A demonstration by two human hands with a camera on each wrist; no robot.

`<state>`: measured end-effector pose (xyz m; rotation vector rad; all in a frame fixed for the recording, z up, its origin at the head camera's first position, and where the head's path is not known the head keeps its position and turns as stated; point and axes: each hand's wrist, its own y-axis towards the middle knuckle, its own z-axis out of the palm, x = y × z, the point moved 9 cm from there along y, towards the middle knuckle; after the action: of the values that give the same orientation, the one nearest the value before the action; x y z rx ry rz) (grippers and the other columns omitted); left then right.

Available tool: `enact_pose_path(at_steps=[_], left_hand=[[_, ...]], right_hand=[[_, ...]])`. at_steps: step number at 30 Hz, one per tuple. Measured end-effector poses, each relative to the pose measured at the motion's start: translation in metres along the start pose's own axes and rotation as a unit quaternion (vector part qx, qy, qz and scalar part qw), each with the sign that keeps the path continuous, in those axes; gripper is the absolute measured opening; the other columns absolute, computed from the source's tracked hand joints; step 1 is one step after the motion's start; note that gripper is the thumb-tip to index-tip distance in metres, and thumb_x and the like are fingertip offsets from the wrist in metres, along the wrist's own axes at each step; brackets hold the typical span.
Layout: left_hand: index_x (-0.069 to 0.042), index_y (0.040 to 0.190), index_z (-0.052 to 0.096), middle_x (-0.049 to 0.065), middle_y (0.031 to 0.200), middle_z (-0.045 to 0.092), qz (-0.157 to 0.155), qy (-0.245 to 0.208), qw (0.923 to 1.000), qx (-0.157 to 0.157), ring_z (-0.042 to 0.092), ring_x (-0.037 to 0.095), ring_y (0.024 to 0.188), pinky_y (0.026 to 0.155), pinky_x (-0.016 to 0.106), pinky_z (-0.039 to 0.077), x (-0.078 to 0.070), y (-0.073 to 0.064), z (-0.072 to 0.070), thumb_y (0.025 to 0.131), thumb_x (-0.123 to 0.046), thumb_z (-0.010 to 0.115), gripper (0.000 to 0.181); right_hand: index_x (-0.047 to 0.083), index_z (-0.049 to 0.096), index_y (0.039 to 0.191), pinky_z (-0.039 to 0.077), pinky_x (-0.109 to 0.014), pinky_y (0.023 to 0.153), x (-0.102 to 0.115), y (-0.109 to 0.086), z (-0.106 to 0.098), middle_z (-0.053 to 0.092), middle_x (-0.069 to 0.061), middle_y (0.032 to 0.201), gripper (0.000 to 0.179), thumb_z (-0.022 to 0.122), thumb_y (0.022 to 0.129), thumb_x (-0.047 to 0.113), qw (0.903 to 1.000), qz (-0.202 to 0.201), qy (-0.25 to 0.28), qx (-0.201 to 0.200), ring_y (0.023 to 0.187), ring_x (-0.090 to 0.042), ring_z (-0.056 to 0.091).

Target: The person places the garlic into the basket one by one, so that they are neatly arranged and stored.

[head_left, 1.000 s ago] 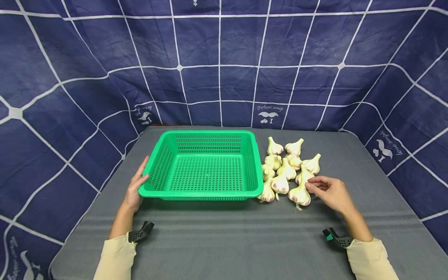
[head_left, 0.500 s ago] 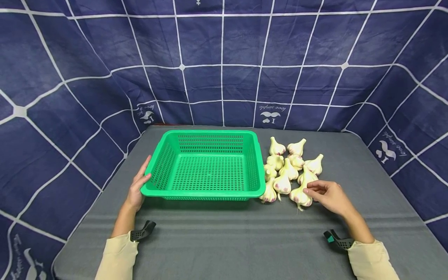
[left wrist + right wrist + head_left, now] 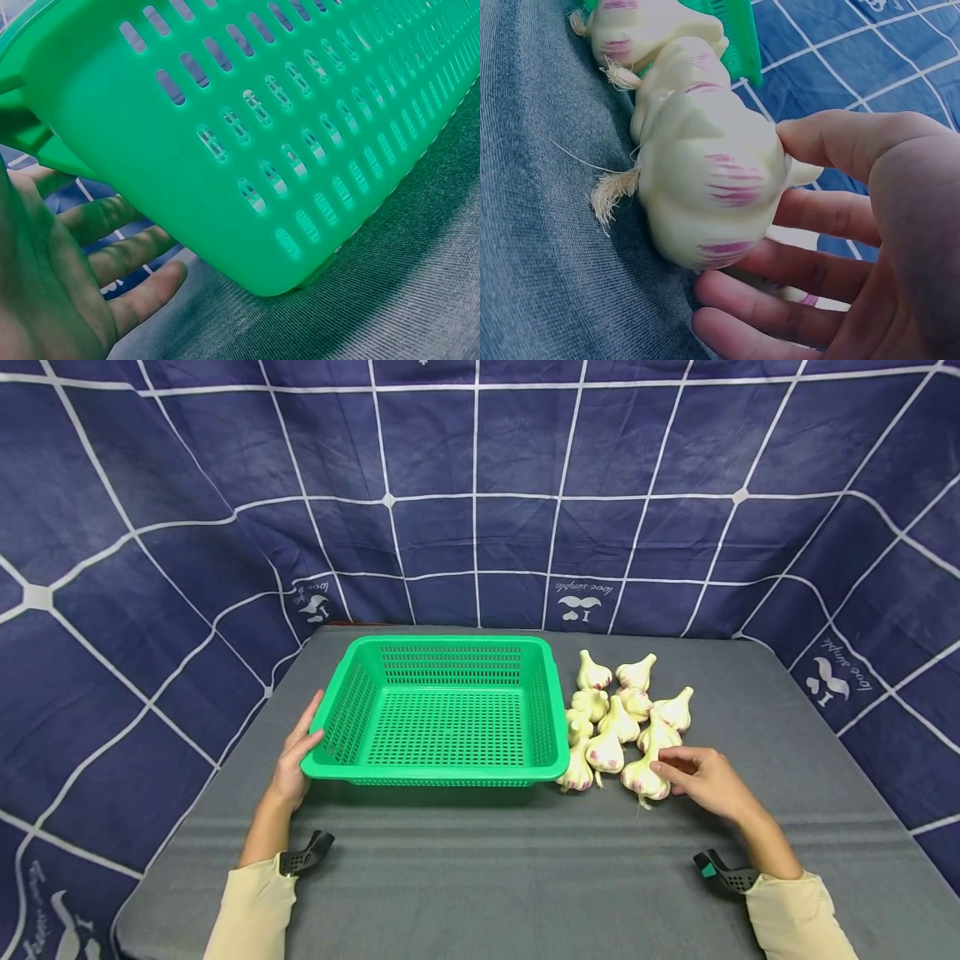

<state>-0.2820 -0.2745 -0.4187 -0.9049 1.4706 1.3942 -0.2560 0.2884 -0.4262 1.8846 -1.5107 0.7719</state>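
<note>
In the head view a green plastic basket (image 3: 442, 774) with slotted walls stands left of a cluster of garlic bulbs (image 3: 604, 750). My left hand (image 3: 291, 767) rests at its left side, thumb by the rim. The left wrist view shows that hand's fingers (image 3: 142, 296) extended and spread along the basket's wall (image 3: 172, 172). At the cluster's front right, my right hand (image 3: 708, 783) holds a garlic bulb (image 3: 641, 777). Up close, the right thumb (image 3: 817, 135) touches the bulb (image 3: 712, 165) on one side, with fingers bent under the other. The bulb lies on the cloth, its root tuft showing.
Grey cloth (image 3: 480, 877) covers the table. A dark blue sheet with white grid lines (image 3: 517, 452) hangs behind and on both sides. Other garlic bulbs lie close together against the basket's right side. Both wrists wear black camera mounts (image 3: 307, 853).
My right hand has shifted slightly lower and closer on the front garlic bulb, thumb now against its side. The left hand and basket keep their places; the head view has shifted a little.
</note>
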Motion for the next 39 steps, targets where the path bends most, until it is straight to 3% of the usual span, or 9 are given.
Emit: enact_pose_path(at_steps=[6,16,24,32,39], left_hand=[[0.001,0.156,0.015,0.006,0.156,0.027,-0.003,0.001,1.0,-0.006,0.038,0.007,0.128,0.1,0.017,0.032,0.001,0.0,-0.001,0.102,-0.01,0.032,0.058],[-0.001,0.157,0.017,0.001,0.153,0.031,-0.004,-0.002,1.0,-0.005,0.041,0.008,0.124,0.098,0.017,0.034,0.001,0.001,0.0,0.103,-0.012,0.033,0.058],[-0.002,0.157,0.017,-0.004,0.149,0.036,-0.004,-0.013,0.9999,-0.007,0.044,0.009,0.122,0.098,0.018,0.036,0.002,-0.001,-0.001,0.103,-0.011,0.033,0.057],[0.0,0.156,0.018,0.01,0.16,0.022,0.0,0.004,1.0,-0.008,0.034,0.005,0.131,0.102,0.016,0.029,0.0,0.001,-0.002,0.102,-0.01,0.033,0.057],[0.0,0.156,0.017,-0.003,0.151,0.034,-0.001,-0.008,0.9999,-0.011,0.042,0.007,0.124,0.099,0.017,0.034,0.001,0.0,-0.001,0.102,-0.01,0.033,0.057]], right_hand=[[-0.016,0.062,0.117,0.055,-0.03,0.059,0.001,0.0,0.002,0.068,-0.026,0.104,0.038,0.065,0.095,0.015,0.9999,-0.001,0.006,0.009,0.065,-0.012,0.066],[-0.014,0.064,0.111,0.055,-0.035,0.054,-0.001,-0.001,0.002,0.066,-0.017,0.095,0.026,0.065,0.093,0.006,0.9979,0.001,0.064,0.006,0.073,-0.004,0.06],[-0.012,0.065,0.109,0.055,-0.035,0.052,0.004,0.0,-0.003,0.066,-0.015,0.092,0.024,0.065,0.093,0.006,0.9984,-0.011,0.056,0.001,0.071,-0.005,0.06],[-0.012,0.065,0.107,0.054,-0.033,0.053,0.013,0.0,-0.017,0.067,-0.01,0.088,0.021,0.064,0.092,0.002,0.998,-0.037,0.047,-0.021,0.068,-0.005,0.061],[-0.015,0.064,0.109,0.053,-0.032,0.053,0.02,0.0,-0.029,0.067,-0.015,0.091,0.023,0.063,0.092,0.001,0.9976,-0.035,0.041,-0.043,0.064,-0.007,0.061]])
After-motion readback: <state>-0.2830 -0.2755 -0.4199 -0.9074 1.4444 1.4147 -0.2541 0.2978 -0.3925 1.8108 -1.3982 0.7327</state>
